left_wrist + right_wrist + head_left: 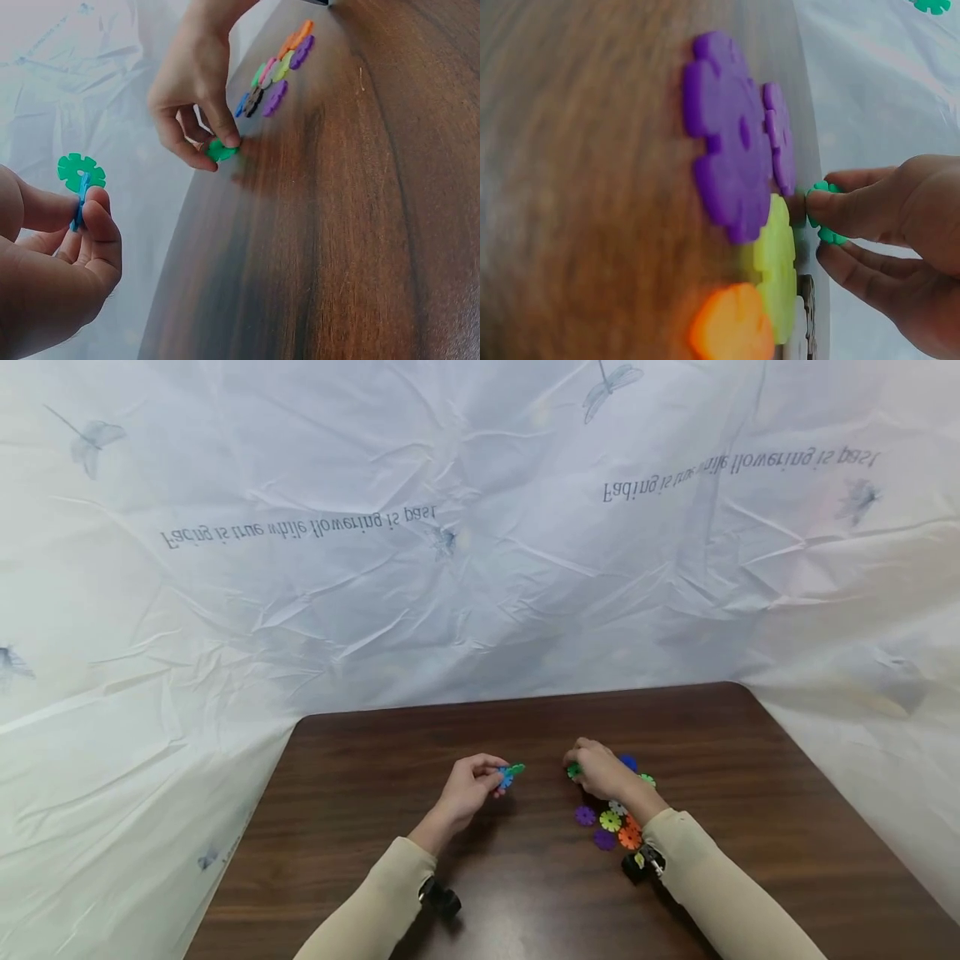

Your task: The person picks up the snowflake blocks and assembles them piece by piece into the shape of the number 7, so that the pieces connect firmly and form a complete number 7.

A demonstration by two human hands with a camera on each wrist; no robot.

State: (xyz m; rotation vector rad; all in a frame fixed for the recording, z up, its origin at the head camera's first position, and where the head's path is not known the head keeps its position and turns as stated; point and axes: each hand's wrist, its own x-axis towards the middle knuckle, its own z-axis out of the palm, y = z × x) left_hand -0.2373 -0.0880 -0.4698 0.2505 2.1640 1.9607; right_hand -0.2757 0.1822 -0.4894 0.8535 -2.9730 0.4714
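Pinching a blue disc [79,206] joined to a green disc [70,166], the left hand [469,785] hovers over the table [375,760] while the right hand [597,774] grips another green piece [221,150] near loose discs [585,816], all likely light, stiff plastic, best held by the rim!

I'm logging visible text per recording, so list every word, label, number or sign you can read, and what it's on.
"Fading is true while flowering is past": white sheet, right side in the head view; "while" is distorted by a fold.
"... is true while flowering is past": same sheet, left side; first word unclear.
Sheet's lower left: faint print, too small to read.
Flower-shaped discs: no text visible.
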